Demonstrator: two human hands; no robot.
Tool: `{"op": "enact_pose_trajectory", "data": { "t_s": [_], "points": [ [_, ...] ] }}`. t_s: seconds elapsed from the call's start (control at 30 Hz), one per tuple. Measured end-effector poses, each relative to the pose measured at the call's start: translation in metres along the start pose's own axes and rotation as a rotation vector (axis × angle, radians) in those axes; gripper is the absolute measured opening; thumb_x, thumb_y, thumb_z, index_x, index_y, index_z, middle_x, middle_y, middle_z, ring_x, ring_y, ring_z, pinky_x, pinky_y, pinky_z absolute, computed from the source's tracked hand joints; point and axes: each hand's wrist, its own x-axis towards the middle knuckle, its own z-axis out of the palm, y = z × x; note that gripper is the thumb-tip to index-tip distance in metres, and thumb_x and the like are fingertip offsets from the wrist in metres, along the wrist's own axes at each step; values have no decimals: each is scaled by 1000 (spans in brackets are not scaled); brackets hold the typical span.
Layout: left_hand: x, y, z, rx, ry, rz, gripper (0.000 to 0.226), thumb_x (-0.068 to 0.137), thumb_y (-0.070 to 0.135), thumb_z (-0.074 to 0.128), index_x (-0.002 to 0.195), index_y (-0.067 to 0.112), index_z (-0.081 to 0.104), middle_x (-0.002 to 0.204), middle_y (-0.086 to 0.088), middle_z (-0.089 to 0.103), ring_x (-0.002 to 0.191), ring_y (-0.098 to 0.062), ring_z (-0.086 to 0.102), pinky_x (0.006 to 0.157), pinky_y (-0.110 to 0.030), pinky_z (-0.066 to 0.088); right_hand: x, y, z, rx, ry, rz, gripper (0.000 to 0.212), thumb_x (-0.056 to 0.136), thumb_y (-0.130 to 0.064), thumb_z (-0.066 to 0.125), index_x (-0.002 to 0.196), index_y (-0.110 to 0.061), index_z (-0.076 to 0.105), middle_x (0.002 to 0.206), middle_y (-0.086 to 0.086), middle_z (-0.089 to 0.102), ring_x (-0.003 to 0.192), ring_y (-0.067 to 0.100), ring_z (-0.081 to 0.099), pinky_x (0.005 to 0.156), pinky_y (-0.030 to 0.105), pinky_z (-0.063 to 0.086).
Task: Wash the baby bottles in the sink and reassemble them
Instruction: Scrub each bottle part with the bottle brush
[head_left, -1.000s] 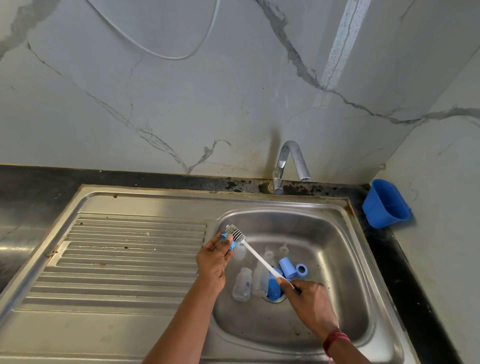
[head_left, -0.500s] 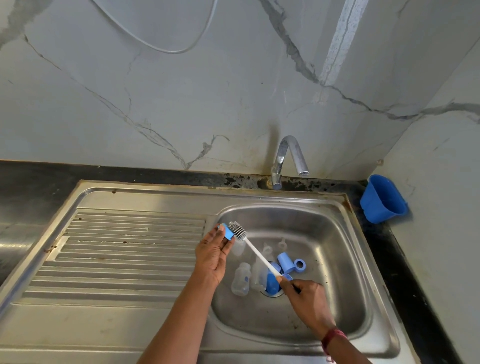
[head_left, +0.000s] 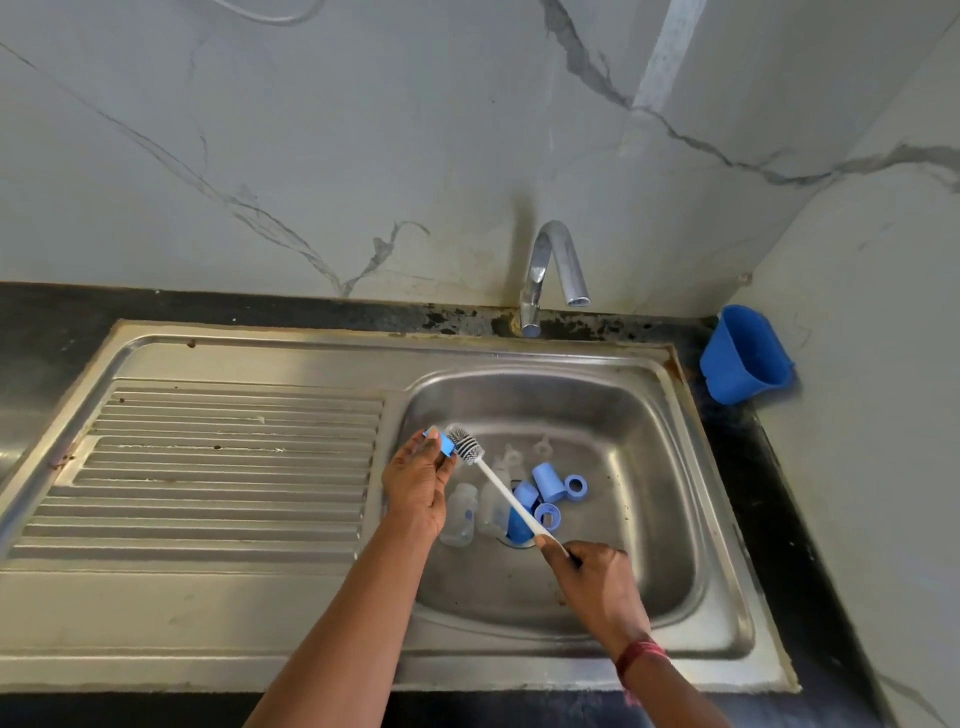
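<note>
My left hand (head_left: 418, 483) pinches a small blue bottle ring (head_left: 441, 441) over the left edge of the steel sink basin (head_left: 649, 519). My right hand (head_left: 597, 582) grips the white handle of a bottle brush (head_left: 498, 488), whose bristle head touches the ring. On the basin floor lie clear baby bottles (head_left: 460, 514), blue caps (head_left: 548, 480), blue rings (head_left: 575, 486) and clear teats (head_left: 541, 446), clustered around the drain.
A chrome tap (head_left: 550, 270) stands behind the basin, with no water running. The ribbed steel drainboard (head_left: 218, 467) stretches to the left. A blue plastic holder (head_left: 743, 356) hangs at the right wall corner. Black countertop borders the sink.
The brush head has slid slightly against the blue ring in my left hand. Both hands stay in nearly the same place; the view has tilted down a little.
</note>
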Motion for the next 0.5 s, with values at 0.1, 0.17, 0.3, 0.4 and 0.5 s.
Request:
{"op": "enact_pose_trajectory", "data": {
  "t_s": [0.1,0.17,0.3,0.4,0.5],
  "points": [
    [-2,-8,9,3,41,14,8,90,1,66,93,7,61,91,-10,65,80,-18,65,67,-25,60,7,0,-16,-25,-20,-15,67,87,-60,59,46,-17,30,39,-3,32,44,16,25,46,26,27],
    [-3,-16,14,69,29,17,10,89,0,67,92,8,62,89,-10,65,80,-19,64,74,-29,58,16,4,-23,-23,-28,-13,65,87,-60,58,47,-17,30,38,-3,32,40,16,29,44,23,25],
    [-1,-28,20,278,-9,-1,11,87,0,70,91,10,67,93,-12,69,82,-21,67,72,-30,58,36,16,-25,-14,-33,6,66,86,-62,59,49,-14,32,42,-3,27,47,14,22,47,29,28],
    [3,-29,24,309,16,-23,10,88,0,70,93,9,66,95,-14,69,84,-22,66,75,-32,58,48,18,-26,-21,-68,-3,64,88,-59,59,49,-14,34,43,-3,29,46,14,23,47,27,28],
    [9,-26,23,350,31,-64,17,88,3,71,104,4,64,97,-14,69,80,-20,66,76,-33,57,60,20,-29,-31,-92,-3,66,87,-61,59,47,-15,33,41,-3,30,44,14,26,46,24,28]
  ]
}}
